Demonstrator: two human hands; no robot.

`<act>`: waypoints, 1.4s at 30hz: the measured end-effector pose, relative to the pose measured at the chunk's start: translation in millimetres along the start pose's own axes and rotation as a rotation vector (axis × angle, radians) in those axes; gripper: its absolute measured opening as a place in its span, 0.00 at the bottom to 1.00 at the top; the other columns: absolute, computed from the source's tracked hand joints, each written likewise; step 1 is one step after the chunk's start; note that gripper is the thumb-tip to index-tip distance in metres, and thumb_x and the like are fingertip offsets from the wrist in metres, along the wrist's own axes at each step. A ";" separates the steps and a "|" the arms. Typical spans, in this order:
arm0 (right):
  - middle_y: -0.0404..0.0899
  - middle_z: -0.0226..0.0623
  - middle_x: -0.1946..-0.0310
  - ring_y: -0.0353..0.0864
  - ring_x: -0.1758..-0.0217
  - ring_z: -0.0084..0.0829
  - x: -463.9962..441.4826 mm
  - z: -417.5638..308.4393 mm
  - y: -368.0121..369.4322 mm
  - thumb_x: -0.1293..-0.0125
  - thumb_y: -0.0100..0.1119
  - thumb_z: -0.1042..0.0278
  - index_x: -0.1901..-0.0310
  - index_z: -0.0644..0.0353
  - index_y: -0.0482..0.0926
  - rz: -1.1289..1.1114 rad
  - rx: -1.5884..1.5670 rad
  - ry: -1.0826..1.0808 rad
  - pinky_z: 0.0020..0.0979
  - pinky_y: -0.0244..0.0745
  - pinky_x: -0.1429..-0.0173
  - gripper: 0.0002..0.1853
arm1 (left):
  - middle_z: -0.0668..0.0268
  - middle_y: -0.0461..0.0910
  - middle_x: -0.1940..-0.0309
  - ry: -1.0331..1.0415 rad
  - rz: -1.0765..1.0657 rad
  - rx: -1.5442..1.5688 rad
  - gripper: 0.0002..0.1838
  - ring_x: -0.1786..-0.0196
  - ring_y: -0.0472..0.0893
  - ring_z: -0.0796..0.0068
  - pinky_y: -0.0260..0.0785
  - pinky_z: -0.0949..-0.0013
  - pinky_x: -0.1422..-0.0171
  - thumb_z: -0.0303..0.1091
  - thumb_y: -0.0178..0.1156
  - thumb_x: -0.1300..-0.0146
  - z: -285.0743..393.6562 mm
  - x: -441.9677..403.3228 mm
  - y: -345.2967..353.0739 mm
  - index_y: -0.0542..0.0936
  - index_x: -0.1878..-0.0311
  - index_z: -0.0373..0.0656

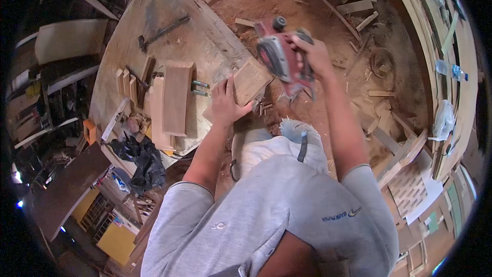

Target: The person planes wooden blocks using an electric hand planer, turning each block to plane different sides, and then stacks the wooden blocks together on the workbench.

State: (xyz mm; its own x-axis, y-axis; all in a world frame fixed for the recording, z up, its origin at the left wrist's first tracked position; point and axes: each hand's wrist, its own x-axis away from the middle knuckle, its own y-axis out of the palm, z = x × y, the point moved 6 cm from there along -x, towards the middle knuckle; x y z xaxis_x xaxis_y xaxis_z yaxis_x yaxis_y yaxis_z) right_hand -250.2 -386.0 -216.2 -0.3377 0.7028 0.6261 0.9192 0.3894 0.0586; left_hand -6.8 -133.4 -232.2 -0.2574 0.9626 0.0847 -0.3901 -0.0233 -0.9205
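Note:
My right hand (312, 56) is closed round the handle of a red and black electric planer (279, 56). The planer is held up in the air, tilted and slightly blurred, just right of a wooden block (252, 81). That block lies at the near right edge of the worktable (205, 31). My left hand (228, 102) grips the left end of the block, fingers over its top and thumb along the near side. Left of that hand are a thick wooden board (178, 97) and two short greenish rods (200, 87).
A dark hammer-like tool (163, 33) lies farther back on the table. Small wood pieces (126, 84) stand at its left side, near a black plastic bag (141, 161). Offcuts (356, 6) and sawdust cover the floor. Long planks (453, 87) with a water bottle (451, 70) line the right.

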 end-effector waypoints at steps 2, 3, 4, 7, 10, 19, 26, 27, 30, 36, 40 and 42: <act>0.81 0.29 0.76 0.80 0.78 0.23 32.9 7.2 -18.5 0.20 0.73 0.44 0.52 0.63 0.90 -0.098 0.066 0.030 0.31 0.73 0.70 0.24 | 0.46 0.75 0.30 0.007 0.011 -0.018 0.69 0.26 0.73 0.38 0.67 0.36 0.17 0.67 0.84 0.53 -1.1 4.0 0.6 0.67 0.12 0.39; 0.80 0.27 0.76 0.79 0.78 0.21 48.1 8.4 -21.7 0.20 0.72 0.44 0.52 0.65 0.90 -0.129 0.091 0.024 0.28 0.70 0.71 0.25 | 0.46 0.75 0.30 0.018 0.025 -0.026 0.69 0.27 0.74 0.38 0.67 0.36 0.18 0.67 0.84 0.54 -1.4 0.4 1.1 0.67 0.12 0.39; 0.80 0.27 0.76 0.79 0.78 0.22 62.1 13.3 -23.9 0.20 0.72 0.44 0.51 0.65 0.90 -0.145 0.136 0.050 0.29 0.70 0.71 0.25 | 0.46 0.75 0.30 0.035 0.040 -0.009 0.69 0.27 0.74 0.38 0.67 0.36 0.18 0.67 0.84 0.53 -2.1 -0.4 1.9 0.67 0.12 0.39; 0.80 0.28 0.77 0.79 0.78 0.22 94.5 33.0 -18.8 0.20 0.71 0.45 0.52 0.63 0.90 -0.187 0.208 0.130 0.30 0.72 0.70 0.23 | 0.47 0.75 0.30 0.065 0.061 0.016 0.69 0.28 0.75 0.38 0.68 0.36 0.18 0.67 0.84 0.53 -5.6 0.3 2.7 0.67 0.12 0.39; 0.81 0.27 0.77 0.80 0.78 0.24 104.0 41.5 -3.4 0.20 0.70 0.47 0.54 0.60 0.91 -0.202 0.152 0.171 0.32 0.75 0.69 0.20 | 0.47 0.76 0.31 0.068 0.057 0.001 0.69 0.28 0.75 0.37 0.68 0.36 0.19 0.67 0.84 0.53 -4.1 -1.9 2.4 0.68 0.12 0.39; 0.78 0.27 0.77 0.78 0.77 0.22 56.7 6.0 43.0 0.20 0.70 0.49 0.61 0.61 0.83 -0.150 0.131 0.074 0.32 0.72 0.69 0.20 | 0.48 0.76 0.32 0.133 0.079 -0.036 0.70 0.32 0.77 0.40 0.69 0.40 0.23 0.65 0.83 0.55 -3.5 -2.0 2.8 0.66 0.12 0.38; 0.82 0.29 0.75 0.81 0.77 0.23 17.8 -4.1 63.2 0.21 0.72 0.54 0.43 0.58 0.90 -0.130 0.131 0.037 0.32 0.77 0.70 0.17 | 0.46 0.75 0.31 0.114 0.049 -0.012 0.68 0.29 0.75 0.39 0.67 0.37 0.20 0.67 0.84 0.53 -3.7 -3.8 2.6 0.68 0.13 0.37; 0.82 0.29 0.74 0.81 0.76 0.23 15.8 -10.1 63.7 0.21 0.72 0.54 0.43 0.58 0.90 -0.114 0.175 0.041 0.32 0.77 0.70 0.17 | 0.46 0.75 0.31 0.107 0.043 -0.009 0.68 0.29 0.75 0.39 0.67 0.37 0.20 0.67 0.84 0.53 -3.6 -3.5 2.7 0.68 0.14 0.37; 0.83 0.29 0.74 0.82 0.75 0.23 7.9 -11.7 66.7 0.21 0.72 0.54 0.43 0.59 0.90 -0.078 0.189 0.047 0.32 0.78 0.70 0.17 | 0.46 0.75 0.30 0.095 0.042 -0.006 0.68 0.28 0.75 0.39 0.66 0.37 0.20 0.67 0.84 0.53 -3.8 -3.7 3.4 0.69 0.14 0.37; 0.80 0.28 0.77 0.78 0.79 0.21 -3.9 -16.7 72.0 0.21 0.71 0.53 0.47 0.60 0.93 -0.023 0.195 0.017 0.31 0.72 0.71 0.17 | 0.46 0.75 0.30 0.091 0.043 -0.016 0.67 0.27 0.75 0.38 0.67 0.37 0.19 0.66 0.84 0.52 -1.3 -3.0 2.2 0.69 0.14 0.36; 0.82 0.30 0.77 0.79 0.79 0.23 -22.9 -12.3 79.2 0.22 0.72 0.53 0.52 0.61 0.94 0.011 0.181 0.023 0.32 0.73 0.70 0.17 | 0.46 0.76 0.30 0.117 0.064 -0.031 0.69 0.29 0.75 0.39 0.67 0.39 0.20 0.67 0.83 0.54 -4.2 -1.1 9.0 0.67 0.12 0.37; 0.83 0.30 0.77 0.79 0.79 0.23 -34.8 -17.0 85.1 0.22 0.73 0.52 0.53 0.62 0.93 0.029 0.205 0.033 0.32 0.75 0.70 0.18 | 0.46 0.76 0.30 0.104 0.056 -0.041 0.69 0.29 0.75 0.39 0.67 0.39 0.19 0.66 0.84 0.53 -2.6 -1.1 9.0 0.67 0.12 0.37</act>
State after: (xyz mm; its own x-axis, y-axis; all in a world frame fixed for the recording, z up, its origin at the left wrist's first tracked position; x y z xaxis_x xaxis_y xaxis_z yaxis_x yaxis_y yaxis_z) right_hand -156.8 -387.4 -219.8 -0.3021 0.6966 0.6508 0.8667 0.4849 -0.1167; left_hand -7.7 -133.9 -241.6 -0.1841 0.9829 -0.0055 -0.3405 -0.0691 -0.9377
